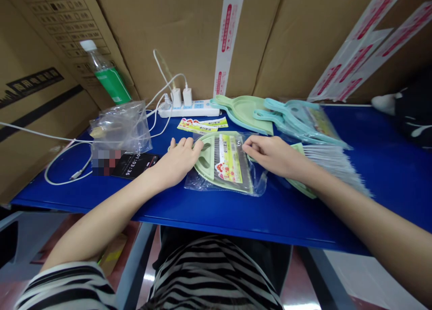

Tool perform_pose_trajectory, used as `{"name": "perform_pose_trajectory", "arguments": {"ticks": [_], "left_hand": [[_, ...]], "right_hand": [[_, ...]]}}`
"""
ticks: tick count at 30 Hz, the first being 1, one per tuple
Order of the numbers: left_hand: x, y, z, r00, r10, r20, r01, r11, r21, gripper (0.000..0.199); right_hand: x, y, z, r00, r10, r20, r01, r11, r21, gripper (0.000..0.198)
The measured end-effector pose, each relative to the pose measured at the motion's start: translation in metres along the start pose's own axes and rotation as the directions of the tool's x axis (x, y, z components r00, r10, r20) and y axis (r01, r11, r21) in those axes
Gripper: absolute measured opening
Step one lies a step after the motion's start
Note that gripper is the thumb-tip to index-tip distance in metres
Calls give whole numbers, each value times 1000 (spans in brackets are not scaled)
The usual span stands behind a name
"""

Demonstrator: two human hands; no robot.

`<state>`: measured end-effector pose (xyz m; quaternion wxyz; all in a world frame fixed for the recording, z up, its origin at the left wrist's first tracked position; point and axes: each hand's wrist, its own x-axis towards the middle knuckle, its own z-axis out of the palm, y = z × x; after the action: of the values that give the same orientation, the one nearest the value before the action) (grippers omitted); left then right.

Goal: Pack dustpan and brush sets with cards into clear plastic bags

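A light green dustpan (pixel 206 168) lies in a clear plastic bag (pixel 258 188), with a grey-bristled brush and a yellow printed label (pixel 231 159) on top. My left hand (pixel 184 160) is closed over its handle end at the left; the thumb is mostly hidden. At the bag's right edge, my right hand (pixel 272 153) has its fingers curled together in a pinch on the plastic. Under my right forearm lies a green brush (pixel 302 189) with white bristles (pixel 337 166) pointing right; my hand and wrist hide most of its handle.
Behind are stacked green and blue dustpans (pixel 251 110), a bagged blue dustpan (pixel 300 119), loose labels (pixel 202 124) and a power strip (pixel 199 108) with white cables. Left stand a bottle (pixel 111 80), crumpled plastic bag (pixel 123 130) and phone (pixel 135 165). Cardboard (pixel 175 26) walls the blue table (pixel 209 215).
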<state>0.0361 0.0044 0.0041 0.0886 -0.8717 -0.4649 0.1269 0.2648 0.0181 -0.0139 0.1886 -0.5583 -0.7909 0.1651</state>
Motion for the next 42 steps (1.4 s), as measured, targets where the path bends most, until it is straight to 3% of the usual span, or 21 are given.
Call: {"name": "perform_pose_trajectory", "arguments": {"ticks": [8,12,17,21,26,30,32,35,38,42], "left_hand": [[0,-2,2,999,17,-40,-17,1000,-2,51],[0,-3,1,998,28,-56,-26,999,24,50],[0,-2,0,997,14,-80,-11,999,48,53],[-1,-3,0,997,24,-79,-22,999,30,53],[0,-5,0,999,22,-49,-22,1000,1,53],[0,-10,0,999,24,-21,-25,999,-37,52],[-2,-14,0,999,40,-27,-42,998,-54,51],[-6,-20,-2,996,75,-40,-78,995,-59,49],[-12,-27,-4,992,123,-26,-124,989,-76,43],[-17,-35,-2,991,129,-42,-134,981,-137,30]], "right_hand": [[3,12,0,987,-159,27,155,982,109,38],[1,4,7,993,-115,1,115,990,-82,48],[-3,-12,14,998,-39,-53,17,928,-372,65],[2,-2,10,999,-35,3,34,930,-367,55],[13,23,5,999,-38,9,39,983,-180,47],[13,26,-1,997,-81,0,81,993,-81,20],[9,19,-10,999,-26,-21,23,993,-117,8],[2,1,-31,984,150,-93,-167,959,-231,6],[5,-15,-51,968,172,-182,-219,933,-285,5],[41,-25,-54,980,-109,-164,88,987,-132,3]]}}
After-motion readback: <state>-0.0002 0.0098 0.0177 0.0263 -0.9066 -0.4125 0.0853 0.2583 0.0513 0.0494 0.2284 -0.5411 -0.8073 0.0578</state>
